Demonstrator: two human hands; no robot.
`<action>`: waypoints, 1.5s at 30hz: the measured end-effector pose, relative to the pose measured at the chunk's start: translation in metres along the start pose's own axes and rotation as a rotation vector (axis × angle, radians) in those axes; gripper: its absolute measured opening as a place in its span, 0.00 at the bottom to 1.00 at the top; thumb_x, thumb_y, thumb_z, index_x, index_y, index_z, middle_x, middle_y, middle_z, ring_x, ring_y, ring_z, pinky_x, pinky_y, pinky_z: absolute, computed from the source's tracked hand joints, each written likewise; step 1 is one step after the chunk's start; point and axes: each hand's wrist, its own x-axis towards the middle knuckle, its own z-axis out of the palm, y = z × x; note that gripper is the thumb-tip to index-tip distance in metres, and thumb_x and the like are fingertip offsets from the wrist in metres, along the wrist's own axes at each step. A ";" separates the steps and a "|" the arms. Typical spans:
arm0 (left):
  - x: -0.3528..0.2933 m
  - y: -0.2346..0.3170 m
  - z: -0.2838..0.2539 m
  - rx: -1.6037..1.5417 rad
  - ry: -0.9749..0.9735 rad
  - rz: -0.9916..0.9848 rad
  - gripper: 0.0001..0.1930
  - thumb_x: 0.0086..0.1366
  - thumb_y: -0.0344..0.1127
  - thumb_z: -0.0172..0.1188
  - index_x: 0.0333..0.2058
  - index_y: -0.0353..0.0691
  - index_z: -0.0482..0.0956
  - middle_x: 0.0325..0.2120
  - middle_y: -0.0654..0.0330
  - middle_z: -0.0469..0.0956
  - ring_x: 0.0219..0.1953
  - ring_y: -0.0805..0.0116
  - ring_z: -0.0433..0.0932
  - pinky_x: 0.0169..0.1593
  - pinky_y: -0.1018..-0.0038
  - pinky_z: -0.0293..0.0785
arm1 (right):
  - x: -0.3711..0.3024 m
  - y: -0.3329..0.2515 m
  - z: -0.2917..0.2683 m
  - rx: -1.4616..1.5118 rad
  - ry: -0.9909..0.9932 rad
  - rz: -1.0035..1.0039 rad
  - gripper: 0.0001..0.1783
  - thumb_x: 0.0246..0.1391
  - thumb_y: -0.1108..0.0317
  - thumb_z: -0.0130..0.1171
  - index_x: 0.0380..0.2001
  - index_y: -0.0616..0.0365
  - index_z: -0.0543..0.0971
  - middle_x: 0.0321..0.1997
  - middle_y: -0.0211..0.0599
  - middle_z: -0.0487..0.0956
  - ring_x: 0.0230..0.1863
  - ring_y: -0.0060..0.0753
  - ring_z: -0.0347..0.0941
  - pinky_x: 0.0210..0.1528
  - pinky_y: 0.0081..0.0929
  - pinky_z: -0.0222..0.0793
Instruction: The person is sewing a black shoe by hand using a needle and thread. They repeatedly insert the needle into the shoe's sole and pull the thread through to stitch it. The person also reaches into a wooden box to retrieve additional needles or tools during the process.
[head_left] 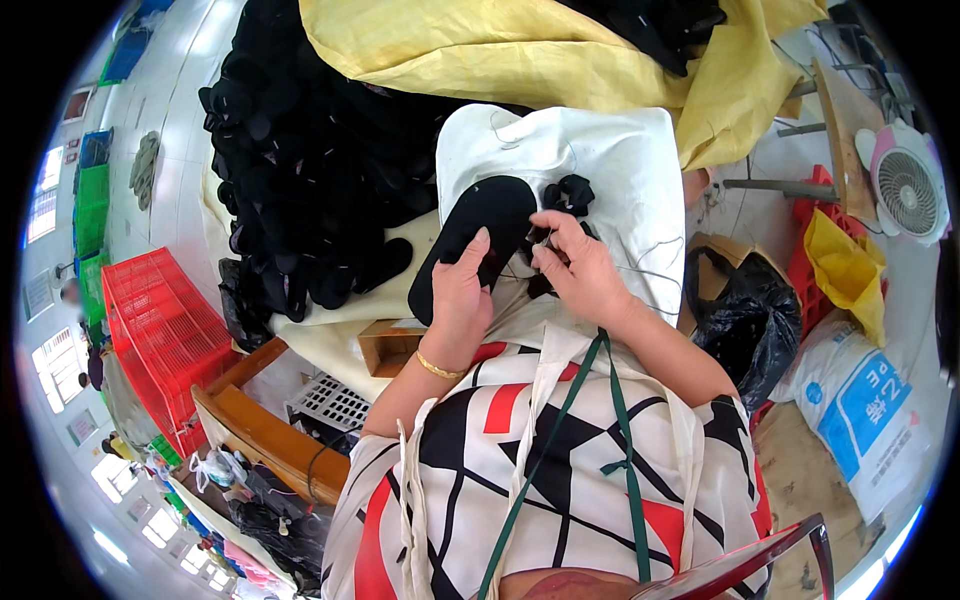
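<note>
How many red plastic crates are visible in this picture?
2: one big red crate at the left beside the wooden bench, another red crate at the right, partly hidden behind the yellow bag.

A black sole heap (310, 150) blocks the left; white cloth (640, 170) lies open rightward.

Two hands, the left hand (462, 290) and the right hand (578, 268), work at one black sandal sole (478, 235) and one black strap piece (571, 193) on one white cloth (610, 165). One heap of black soles (310, 170), too many to count, lies beside one yellow sack (520, 50). Also seen: one red crate (150, 320), one small fan (905, 185), one black bag (745, 315), one gold bangle (437, 368).
</note>
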 end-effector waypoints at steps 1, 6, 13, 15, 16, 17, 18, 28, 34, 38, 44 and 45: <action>0.002 0.000 0.000 0.018 0.001 0.009 0.12 0.65 0.30 0.62 0.46 0.35 0.80 0.42 0.60 0.81 0.45 0.71 0.79 0.49 0.75 0.74 | 0.002 -0.001 -0.003 -0.051 -0.055 0.014 0.28 0.59 0.74 0.55 0.62 0.58 0.62 0.23 0.37 0.76 0.26 0.35 0.77 0.33 0.28 0.71; 0.007 0.003 0.006 0.044 0.056 0.015 0.12 0.61 0.27 0.66 0.44 0.34 0.80 0.37 0.62 0.82 0.39 0.72 0.79 0.47 0.76 0.74 | 0.005 -0.006 -0.002 -0.173 -0.110 -0.062 0.32 0.54 0.74 0.57 0.62 0.58 0.61 0.21 0.41 0.74 0.22 0.42 0.73 0.29 0.31 0.69; 0.016 -0.002 -0.005 0.027 0.043 0.016 0.13 0.61 0.26 0.65 0.45 0.35 0.80 0.40 0.61 0.82 0.40 0.71 0.80 0.48 0.75 0.74 | 0.011 0.002 0.004 0.013 -0.094 -0.005 0.11 0.59 0.71 0.57 0.44 0.61 0.73 0.22 0.36 0.76 0.22 0.26 0.73 0.28 0.26 0.69; 0.016 -0.001 -0.004 0.014 0.011 0.023 0.13 0.61 0.26 0.65 0.45 0.35 0.80 0.40 0.61 0.82 0.41 0.71 0.80 0.49 0.75 0.74 | 0.012 -0.002 0.004 0.081 -0.104 0.061 0.07 0.61 0.70 0.56 0.39 0.62 0.76 0.23 0.33 0.76 0.23 0.21 0.72 0.28 0.23 0.69; 0.016 -0.001 -0.003 0.021 0.015 0.023 0.12 0.61 0.26 0.64 0.45 0.35 0.80 0.40 0.61 0.82 0.41 0.71 0.80 0.49 0.75 0.74 | 0.013 -0.005 0.005 0.117 -0.110 0.094 0.07 0.62 0.70 0.56 0.37 0.62 0.77 0.23 0.32 0.76 0.23 0.19 0.71 0.28 0.22 0.69; 0.016 0.000 -0.003 0.030 0.018 0.022 0.12 0.61 0.26 0.64 0.45 0.35 0.80 0.40 0.61 0.82 0.41 0.71 0.80 0.49 0.75 0.74 | 0.014 -0.004 0.008 0.090 -0.097 0.081 0.07 0.61 0.69 0.56 0.36 0.61 0.77 0.24 0.36 0.77 0.23 0.27 0.73 0.28 0.26 0.69; 0.016 0.000 -0.003 0.038 0.021 0.022 0.12 0.61 0.26 0.64 0.45 0.34 0.80 0.40 0.61 0.82 0.41 0.71 0.80 0.49 0.75 0.74 | 0.015 -0.004 0.009 0.064 -0.083 0.069 0.07 0.60 0.68 0.56 0.35 0.60 0.77 0.24 0.40 0.78 0.23 0.35 0.74 0.28 0.29 0.70; 0.016 0.000 -0.009 0.066 0.018 -0.004 0.12 0.63 0.27 0.63 0.46 0.34 0.79 0.41 0.61 0.82 0.42 0.71 0.80 0.50 0.73 0.74 | 0.023 -0.002 0.011 0.051 -0.102 0.068 0.08 0.59 0.72 0.54 0.39 0.63 0.78 0.22 0.34 0.75 0.21 0.18 0.67 0.26 0.21 0.67; 0.016 -0.002 -0.009 0.060 0.006 0.002 0.13 0.63 0.27 0.63 0.47 0.34 0.79 0.42 0.60 0.82 0.43 0.70 0.80 0.50 0.73 0.74 | 0.025 -0.003 0.011 -0.006 -0.077 0.025 0.08 0.55 0.70 0.55 0.35 0.61 0.80 0.27 0.48 0.80 0.28 0.47 0.78 0.32 0.35 0.73; 0.016 -0.001 -0.008 0.046 0.006 0.002 0.13 0.63 0.26 0.63 0.47 0.34 0.79 0.42 0.60 0.81 0.43 0.70 0.80 0.51 0.73 0.74 | 0.025 -0.002 0.010 -0.004 -0.074 0.011 0.08 0.54 0.70 0.55 0.34 0.62 0.80 0.27 0.49 0.80 0.28 0.47 0.78 0.32 0.35 0.73; 0.016 -0.004 -0.007 0.045 0.025 0.015 0.14 0.63 0.25 0.63 0.47 0.35 0.79 0.43 0.60 0.81 0.43 0.70 0.80 0.51 0.73 0.74 | 0.027 -0.001 0.009 0.054 -0.123 0.087 0.08 0.56 0.73 0.54 0.36 0.65 0.79 0.22 0.35 0.77 0.21 0.17 0.69 0.26 0.22 0.68; 0.014 -0.004 -0.007 0.045 0.035 0.016 0.14 0.62 0.25 0.63 0.47 0.35 0.79 0.43 0.60 0.82 0.43 0.70 0.80 0.51 0.73 0.74 | 0.028 -0.003 0.008 0.091 -0.142 0.129 0.07 0.56 0.73 0.54 0.35 0.65 0.79 0.22 0.35 0.76 0.20 0.17 0.68 0.26 0.22 0.68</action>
